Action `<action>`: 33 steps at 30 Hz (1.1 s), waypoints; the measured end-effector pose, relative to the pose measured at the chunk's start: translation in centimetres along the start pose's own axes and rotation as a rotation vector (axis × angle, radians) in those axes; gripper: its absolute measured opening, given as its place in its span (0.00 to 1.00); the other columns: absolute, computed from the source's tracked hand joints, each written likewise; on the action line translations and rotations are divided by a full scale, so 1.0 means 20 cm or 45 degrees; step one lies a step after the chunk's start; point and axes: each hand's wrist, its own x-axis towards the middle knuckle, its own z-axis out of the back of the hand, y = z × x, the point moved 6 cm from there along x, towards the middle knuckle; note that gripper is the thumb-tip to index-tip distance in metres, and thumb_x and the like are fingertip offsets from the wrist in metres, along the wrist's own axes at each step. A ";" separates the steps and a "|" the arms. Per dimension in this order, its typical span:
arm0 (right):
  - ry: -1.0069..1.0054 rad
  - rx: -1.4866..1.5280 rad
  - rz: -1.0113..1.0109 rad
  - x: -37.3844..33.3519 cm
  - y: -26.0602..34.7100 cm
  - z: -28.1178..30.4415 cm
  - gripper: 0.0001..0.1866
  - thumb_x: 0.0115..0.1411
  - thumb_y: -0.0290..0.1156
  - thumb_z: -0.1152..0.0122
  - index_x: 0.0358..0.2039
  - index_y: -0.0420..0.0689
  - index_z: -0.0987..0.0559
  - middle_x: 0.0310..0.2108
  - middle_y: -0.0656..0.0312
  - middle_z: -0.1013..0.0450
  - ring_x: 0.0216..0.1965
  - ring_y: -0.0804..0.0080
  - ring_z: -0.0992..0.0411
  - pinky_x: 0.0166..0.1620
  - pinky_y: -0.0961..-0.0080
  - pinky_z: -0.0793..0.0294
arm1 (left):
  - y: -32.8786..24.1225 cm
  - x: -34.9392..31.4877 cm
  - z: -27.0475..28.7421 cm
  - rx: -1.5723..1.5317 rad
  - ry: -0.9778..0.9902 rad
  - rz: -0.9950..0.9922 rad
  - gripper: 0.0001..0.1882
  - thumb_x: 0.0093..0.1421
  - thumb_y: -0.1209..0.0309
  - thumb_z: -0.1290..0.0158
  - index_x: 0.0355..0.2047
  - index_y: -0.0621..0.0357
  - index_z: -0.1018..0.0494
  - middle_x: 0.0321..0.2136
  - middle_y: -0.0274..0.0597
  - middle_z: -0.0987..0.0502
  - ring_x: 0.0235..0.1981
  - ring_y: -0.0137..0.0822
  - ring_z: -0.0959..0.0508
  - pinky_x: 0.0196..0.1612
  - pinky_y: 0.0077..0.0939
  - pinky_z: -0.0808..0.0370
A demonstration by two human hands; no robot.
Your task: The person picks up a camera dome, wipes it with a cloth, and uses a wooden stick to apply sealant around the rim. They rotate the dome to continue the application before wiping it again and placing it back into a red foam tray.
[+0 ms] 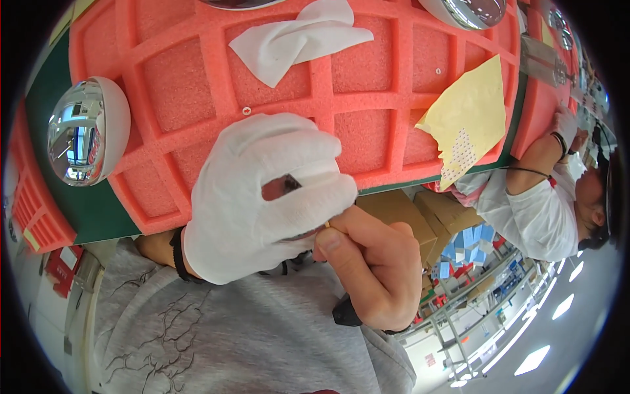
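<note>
My left hand (230, 203), in a white glove, is curled over the near edge of a pink foam tray (295, 102). Between its fingers shows a bit of something dark and shiny, mostly hidden. My bare right hand (380, 272) meets the gloved fingertips, its thumb and forefinger pinching a tiny, thin yellowish piece (327, 224). A crumpled white cloth (298, 39) lies on the tray beyond my left hand. To the right is a torn yellow sheet (469, 115) with small dark dots in one corner. A small white ring-shaped piece (247, 111) sits just past the glove.
A mirrored dome (77, 134) with a white back rests at the tray's left; another (469, 12) stands far right. The tray lies on a green tabletop (98, 207). At right a co-worker (538, 203) leans by another pink tray. Cardboard boxes (400, 217) stand below the edge.
</note>
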 end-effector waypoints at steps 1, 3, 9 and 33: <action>-0.006 0.006 -0.007 0.00 0.01 0.00 0.04 0.65 0.24 0.44 0.38 0.40 0.22 0.15 0.54 0.33 0.14 0.57 0.33 0.21 0.69 0.34 | -0.01 0.00 0.01 0.030 0.006 -0.006 0.30 0.35 0.71 0.32 0.43 0.57 0.22 0.45 0.48 0.25 0.43 0.52 0.24 0.47 0.50 0.25; -0.040 0.096 -0.098 0.01 -0.01 0.00 0.07 0.64 0.23 0.47 0.31 0.36 0.22 0.16 0.62 0.30 0.14 0.74 0.36 0.23 0.78 0.37 | 0.00 0.00 0.00 0.085 0.005 -0.034 0.30 0.34 0.71 0.32 0.43 0.56 0.22 0.45 0.47 0.25 0.43 0.53 0.24 0.47 0.49 0.25; -0.153 0.262 -0.187 0.03 0.00 -0.02 0.11 0.65 0.24 0.49 0.27 0.34 0.22 0.12 0.69 0.34 0.12 0.86 0.44 0.22 0.83 0.47 | -0.03 0.00 -0.01 0.224 -0.028 -0.031 0.30 0.34 0.72 0.31 0.44 0.54 0.22 0.46 0.46 0.25 0.44 0.52 0.23 0.46 0.45 0.25; 0.069 0.255 -0.360 0.04 0.03 0.00 0.11 0.68 0.27 0.47 0.30 0.34 0.23 0.18 0.65 0.30 0.20 0.84 0.38 0.26 0.79 0.38 | -0.01 -0.03 0.00 0.185 -0.050 0.057 0.33 0.30 0.70 0.31 0.44 0.49 0.21 0.47 0.43 0.24 0.46 0.50 0.23 0.45 0.42 0.24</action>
